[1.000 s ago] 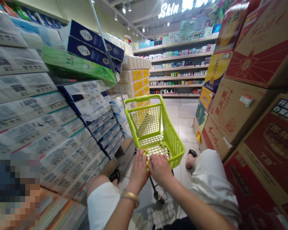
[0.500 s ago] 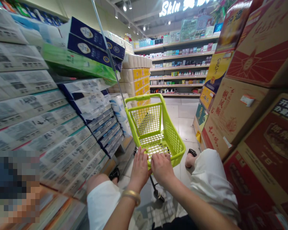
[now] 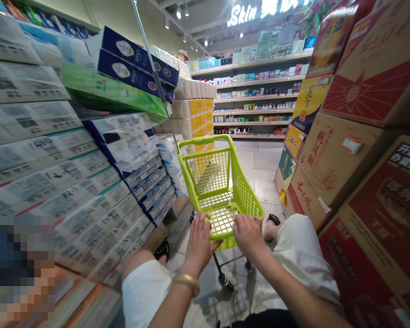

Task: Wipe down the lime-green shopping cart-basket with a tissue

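Observation:
A small lime-green plastic shopping cart (image 3: 241, 191) stands on the tiled aisle floor just ahead of me, its basket empty. My left hand (image 3: 200, 241), with a gold bangle on the wrist, rests on the near left corner of the cart's rim. My right hand (image 3: 248, 234) grips the near right part of the same rim. My knees in white shorts show on both sides below the cart, and my feet in dark sandals are beside its wheels.
Stacked tissue and toilet-paper packs (image 3: 89, 173) wall the aisle on the left. Tall piles of brown and red cartons (image 3: 355, 150) wall it on the right. A thin metal pole (image 3: 153, 77) rises by the cart. Shelves of bottles (image 3: 256, 95) cross the far end.
My right hand slid right along the cart's near rim, away from my left hand. The cart turned slightly, showing more of its undercarriage and wheels.

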`<state>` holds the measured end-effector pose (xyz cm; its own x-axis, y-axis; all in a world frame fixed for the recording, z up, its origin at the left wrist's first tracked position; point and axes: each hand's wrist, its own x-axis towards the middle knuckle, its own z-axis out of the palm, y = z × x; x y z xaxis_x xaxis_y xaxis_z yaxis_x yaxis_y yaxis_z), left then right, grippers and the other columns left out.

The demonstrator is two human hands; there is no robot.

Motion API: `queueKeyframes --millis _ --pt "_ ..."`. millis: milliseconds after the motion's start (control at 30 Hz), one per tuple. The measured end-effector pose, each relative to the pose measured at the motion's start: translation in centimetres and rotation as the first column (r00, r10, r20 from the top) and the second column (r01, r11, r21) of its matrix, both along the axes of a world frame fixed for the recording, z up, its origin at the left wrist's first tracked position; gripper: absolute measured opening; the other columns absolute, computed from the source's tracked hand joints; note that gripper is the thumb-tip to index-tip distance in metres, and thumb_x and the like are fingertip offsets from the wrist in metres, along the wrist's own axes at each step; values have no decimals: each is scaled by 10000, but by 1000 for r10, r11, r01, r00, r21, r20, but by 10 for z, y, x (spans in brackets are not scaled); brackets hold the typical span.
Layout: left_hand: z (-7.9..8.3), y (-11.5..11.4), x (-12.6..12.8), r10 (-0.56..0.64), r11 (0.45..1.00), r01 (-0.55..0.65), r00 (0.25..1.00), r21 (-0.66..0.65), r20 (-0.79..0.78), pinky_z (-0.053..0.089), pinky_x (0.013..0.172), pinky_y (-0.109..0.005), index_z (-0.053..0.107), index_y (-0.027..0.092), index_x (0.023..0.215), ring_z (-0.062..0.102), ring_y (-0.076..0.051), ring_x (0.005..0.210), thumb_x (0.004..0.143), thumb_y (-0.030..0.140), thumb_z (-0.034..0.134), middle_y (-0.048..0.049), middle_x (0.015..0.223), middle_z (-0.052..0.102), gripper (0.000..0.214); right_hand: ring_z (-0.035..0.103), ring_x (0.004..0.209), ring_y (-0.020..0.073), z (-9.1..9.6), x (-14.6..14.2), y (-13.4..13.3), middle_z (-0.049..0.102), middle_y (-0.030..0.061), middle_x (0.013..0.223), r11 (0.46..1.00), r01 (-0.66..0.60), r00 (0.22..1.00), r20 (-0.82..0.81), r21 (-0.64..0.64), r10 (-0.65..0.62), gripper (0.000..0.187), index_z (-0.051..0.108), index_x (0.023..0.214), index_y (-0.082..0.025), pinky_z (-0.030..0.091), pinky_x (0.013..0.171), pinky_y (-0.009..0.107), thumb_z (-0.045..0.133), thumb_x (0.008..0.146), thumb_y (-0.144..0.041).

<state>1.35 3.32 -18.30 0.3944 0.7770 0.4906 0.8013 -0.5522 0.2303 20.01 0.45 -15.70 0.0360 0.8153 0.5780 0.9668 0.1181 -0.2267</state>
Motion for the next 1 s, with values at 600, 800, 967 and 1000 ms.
queueKeyframes --millis 600,800,967,1000 --pt "-1 0 -7 9 1000 -9 1000 15 -5 387 1104 -572 466 222 1003 288 -337 1449 770 367 688 -153 1396 492 353 537 799 199 -1 23 -1 647 21 776 999 50 999 -8 10 -50 136 586 821 -212 248 835 357 485 893 -156" --pt "0 -1 -8 7 1000 -6 999 22 -39 394 1099 -573 475 211 1041 287 -338 1450 765 287 663 -167 1417 472 343 519 780 198 -3 -45 -3 637 13 765 994 -113 992 -47 4 113 96 560 793 -220 243 839 354 533 859 -156" --pt "5 -1 -14 17 1000 -17 997 4 -79 395 1094 -580 478 208 1043 301 -348 1442 761 293 684 -172 1405 487 360 531 780 190 -2 -38 -4 641 1 767 987 -161 985 -56 13 162 97 564 811 -224 236 853 353 517 878 -171" --pt "5 -1 -15 16 1000 -16 997 -2 -77 395 1093 -580 477 211 1033 300 -351 1442 763 316 691 -169 1402 491 360 532 776 189 -2 -27 -4 642 1 764 989 -147 987 -57 10 147 103 565 812 -223 236 848 351 511 883 -172"
